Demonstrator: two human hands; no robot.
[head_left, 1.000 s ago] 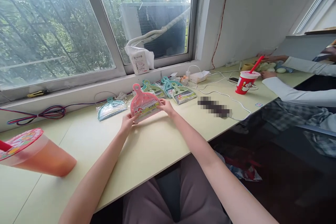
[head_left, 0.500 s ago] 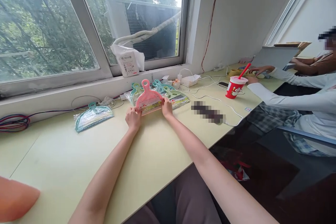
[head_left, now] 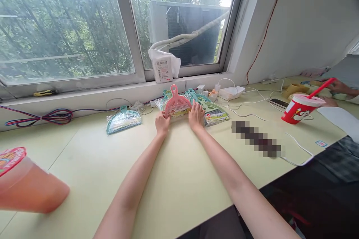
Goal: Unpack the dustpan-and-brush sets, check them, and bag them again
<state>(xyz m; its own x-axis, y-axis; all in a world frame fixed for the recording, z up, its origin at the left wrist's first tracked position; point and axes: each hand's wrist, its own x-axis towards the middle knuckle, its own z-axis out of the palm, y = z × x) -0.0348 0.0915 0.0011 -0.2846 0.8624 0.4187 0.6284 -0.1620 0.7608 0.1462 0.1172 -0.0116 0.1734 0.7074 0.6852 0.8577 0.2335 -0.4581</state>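
Squarely between left hand (head_left: pixel 162 123) and right hand (head_left: pixel 196 116), pink dustpan (head_left: pixel 176 102), left pinching its edge, right's grip hard to tell.

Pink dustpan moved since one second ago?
Yes: against the white packet on the sill, the pink dustpan has shifted right and farther back.

Your left hand (head_left: pixel 162 123) grips the lower left edge of a pink dustpan (head_left: pixel 177 104), its looped handle pointing up; your right hand (head_left: pixel 196 116) is at the opposite edge (whether those fingers close on it is hard to tell). A green dustpan (head_left: pixel 215 112) lies just beside your right hand. To your left, a blue dustpan (head_left: pixel 123 122) in clear wrap lies on the table (head_left: pixel 179 190). An orange drink (head_left: pixel 36 188) is nearer you, a red cup (head_left: pixel 297 110) well off to your right.
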